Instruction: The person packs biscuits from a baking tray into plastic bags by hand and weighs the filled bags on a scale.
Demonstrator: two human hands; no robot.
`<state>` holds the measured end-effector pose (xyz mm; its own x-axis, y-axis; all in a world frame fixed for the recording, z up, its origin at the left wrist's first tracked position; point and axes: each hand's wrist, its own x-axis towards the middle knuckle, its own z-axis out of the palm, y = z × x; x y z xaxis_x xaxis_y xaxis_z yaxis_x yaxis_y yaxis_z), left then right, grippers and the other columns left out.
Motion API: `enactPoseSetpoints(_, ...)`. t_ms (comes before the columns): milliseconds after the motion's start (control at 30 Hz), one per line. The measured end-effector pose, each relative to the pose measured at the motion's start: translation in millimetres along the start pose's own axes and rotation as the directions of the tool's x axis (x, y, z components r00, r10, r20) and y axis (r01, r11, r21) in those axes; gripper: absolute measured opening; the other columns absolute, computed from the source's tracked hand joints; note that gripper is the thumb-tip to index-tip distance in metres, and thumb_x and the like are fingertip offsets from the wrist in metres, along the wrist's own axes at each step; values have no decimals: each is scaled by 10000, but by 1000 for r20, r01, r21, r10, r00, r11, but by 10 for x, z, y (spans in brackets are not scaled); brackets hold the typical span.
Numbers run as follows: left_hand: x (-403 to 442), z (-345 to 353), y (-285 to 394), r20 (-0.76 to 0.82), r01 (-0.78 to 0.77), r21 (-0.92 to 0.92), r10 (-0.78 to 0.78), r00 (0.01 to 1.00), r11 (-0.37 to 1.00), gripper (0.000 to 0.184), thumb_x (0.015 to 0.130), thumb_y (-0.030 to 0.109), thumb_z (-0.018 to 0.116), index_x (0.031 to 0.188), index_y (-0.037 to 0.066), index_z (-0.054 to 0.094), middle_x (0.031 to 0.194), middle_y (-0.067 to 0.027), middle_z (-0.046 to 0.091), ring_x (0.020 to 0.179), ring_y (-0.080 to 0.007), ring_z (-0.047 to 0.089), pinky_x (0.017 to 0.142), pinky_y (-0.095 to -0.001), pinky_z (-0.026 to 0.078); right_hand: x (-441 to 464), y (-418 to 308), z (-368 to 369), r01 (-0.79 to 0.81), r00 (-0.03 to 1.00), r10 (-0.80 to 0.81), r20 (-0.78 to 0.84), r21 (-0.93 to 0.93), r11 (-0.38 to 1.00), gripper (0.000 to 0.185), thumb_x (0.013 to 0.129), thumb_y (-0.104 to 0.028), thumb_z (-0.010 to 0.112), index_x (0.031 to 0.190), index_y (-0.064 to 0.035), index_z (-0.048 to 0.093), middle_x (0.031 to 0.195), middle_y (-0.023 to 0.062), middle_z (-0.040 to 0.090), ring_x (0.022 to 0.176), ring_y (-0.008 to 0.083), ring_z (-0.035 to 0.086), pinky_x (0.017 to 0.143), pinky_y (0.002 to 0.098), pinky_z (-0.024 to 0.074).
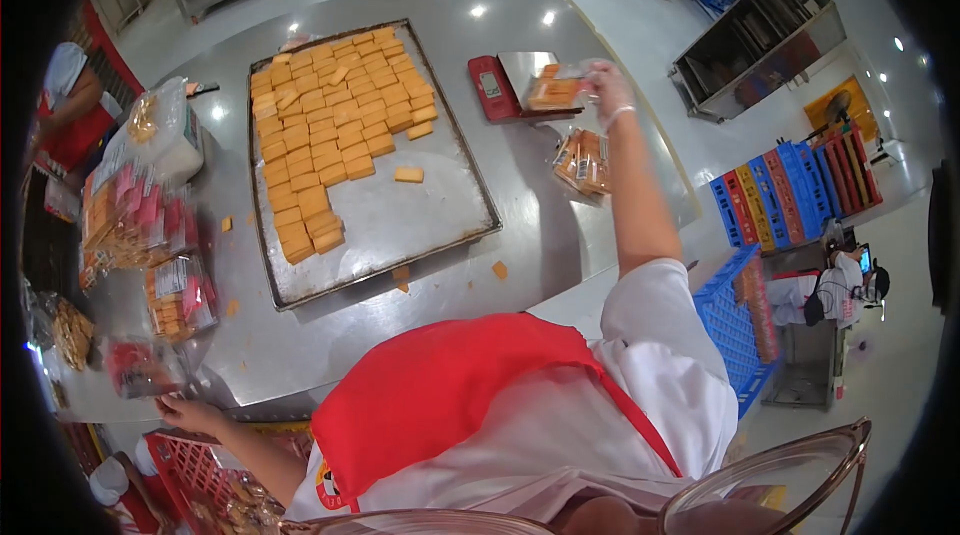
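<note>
My right hand [608,90], in a clear plastic glove, pinches the open end of a clear bag of biscuits [553,90] at the red digital scale [490,90]. The bag lies over the scale's metal plate; I cannot tell if it rests fully on it. Just below, filled biscuit packs [582,163] lie on the table. My left hand [192,415] is low at the table's near left edge, its fingers closed on the edge of a clear plastic bag with red print [140,367], which is blurred. A large baking tray [400,225] of rectangular golden biscuits [335,110] lies between my hands.
At the left are stacked printed bags [140,220], a filled pack [180,300] and a white plastic tub [175,140]. Crumbs dot the steel table [520,315]. A red crate [185,470] stands below left, a blue crate [725,325] at right. Other people are at both sides.
</note>
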<state>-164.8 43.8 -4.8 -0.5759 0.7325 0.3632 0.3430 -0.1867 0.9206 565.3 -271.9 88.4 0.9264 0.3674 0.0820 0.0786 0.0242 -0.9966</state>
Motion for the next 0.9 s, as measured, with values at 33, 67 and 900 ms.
enactPoseSetpoints(33,-1,4,10,5,-1,-22,1,1000,1000,394,895,257,450,1158,-36,441,1158,-167,479,1025,-256,493,869,-310,397,-127,-128,-86,-15,1000,16,-13,72,997,276,718,-50,530,989,-64,480,815,50,520,739,136,521,623,239,445)
enactPoseSetpoints(67,0,8,9,10,-2,-44,3,1000,999,392,896,252,449,1161,-36,437,1154,-167,480,1023,-257,494,868,-312,399,-270,-231,-192,-28,999,32,-27,143,989,277,712,-44,528,982,-73,472,808,45,519,760,133,518,631,244,449)
enactPoseSetpoints(900,-23,21,12,-38,-34,46,35,999,998,433,880,261,480,1175,-48,408,1158,-214,467,1006,-296,515,851,-333,431,-1052,757,-975,-252,881,287,-377,138,958,549,762,1,538,1237,-105,283,904,114,541,726,160,571,556,234,483)
